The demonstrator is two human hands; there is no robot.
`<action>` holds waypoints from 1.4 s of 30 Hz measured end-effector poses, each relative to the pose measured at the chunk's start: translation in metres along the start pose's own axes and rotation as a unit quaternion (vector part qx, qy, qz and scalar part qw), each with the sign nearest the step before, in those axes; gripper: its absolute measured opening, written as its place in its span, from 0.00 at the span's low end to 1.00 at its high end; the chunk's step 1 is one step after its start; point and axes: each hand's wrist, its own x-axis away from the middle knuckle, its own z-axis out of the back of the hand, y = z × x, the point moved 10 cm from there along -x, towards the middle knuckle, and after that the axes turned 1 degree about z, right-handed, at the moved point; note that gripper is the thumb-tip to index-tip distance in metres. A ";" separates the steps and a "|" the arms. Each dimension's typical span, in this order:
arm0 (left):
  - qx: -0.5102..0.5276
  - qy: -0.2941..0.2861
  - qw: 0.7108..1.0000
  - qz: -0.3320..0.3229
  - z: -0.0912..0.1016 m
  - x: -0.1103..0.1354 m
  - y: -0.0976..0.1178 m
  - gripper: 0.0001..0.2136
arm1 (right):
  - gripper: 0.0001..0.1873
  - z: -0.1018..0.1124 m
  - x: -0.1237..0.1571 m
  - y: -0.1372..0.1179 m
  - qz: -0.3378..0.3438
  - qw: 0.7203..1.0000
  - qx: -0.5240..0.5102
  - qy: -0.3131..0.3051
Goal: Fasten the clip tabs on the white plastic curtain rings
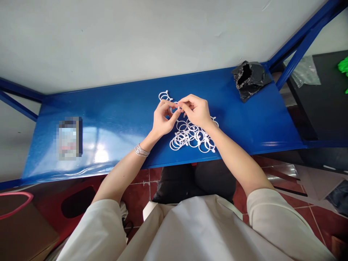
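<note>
My left hand (164, 118) and my right hand (196, 109) meet over the middle of a blue table (122, 108), fingertips pinched together. Between them is a small white plastic ring, mostly hidden by the fingers; both hands seem to grip it. Under my right wrist lies a loose pile of white plastic rings (187, 136), each with a small tab. Beyond my left fingertips, one or two similar white rings (164, 95) rest on the table. My left wrist wears a silver bracelet (141, 150).
A crumpled black plastic bag (251, 78) with a torn opening sits at the back right. On the left lies a blurred-out rectangular object (69, 139). Blue metal braces (297, 54) rise at both table ends, and a pale wall (136, 40) stands behind.
</note>
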 end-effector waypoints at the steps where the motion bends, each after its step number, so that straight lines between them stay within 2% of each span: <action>1: -0.005 0.005 1.000 -0.003 0.002 0.000 0.000 0.20 | 0.22 0.002 0.000 0.001 -0.001 1.000 -0.002 0.009; 4: -0.002 -0.008 1.000 0.004 0.001 0.000 -0.007 0.24 | 0.24 0.004 -0.001 0.007 -0.016 0.999 -0.023 0.015; 8: 0.044 -0.061 0.996 0.041 -0.013 0.003 -0.023 0.28 | 0.26 0.002 -0.002 0.014 -0.037 0.997 -0.060 0.009; 12: 0.080 -0.058 0.994 0.051 -0.015 0.003 -0.033 0.29 | 0.27 -0.001 -0.003 0.018 -0.051 0.996 -0.067 0.001; 18: 0.065 -0.060 0.996 0.034 -0.012 0.001 -0.031 0.28 | 0.25 0.004 -0.004 0.010 -0.023 0.999 -0.042 0.007; 25: 0.072 -0.073 0.993 0.050 -0.015 -0.001 -0.021 0.23 | 0.20 0.004 -0.001 0.011 -0.070 0.997 -0.022 -0.008; 30: -0.031 -0.051 0.997 0.047 -0.002 -0.007 -0.015 0.26 | 0.24 0.003 -0.003 0.019 -0.082 0.995 -0.051 -0.010; 36: -0.120 -0.056 0.991 -0.008 0.008 -0.015 -0.010 0.28 | 0.23 0.001 -0.004 0.037 -0.105 0.992 -0.064 0.009; 40: -0.144 -0.012 0.989 0.004 0.023 -0.019 -0.031 0.26 | 0.18 0.011 -0.005 0.042 -0.125 0.992 -0.005 0.016; 42: -0.158 0.016 0.987 0.024 0.034 -0.021 -0.048 0.25 | 0.13 0.010 -0.007 0.035 -0.114 0.992 0.046 -0.038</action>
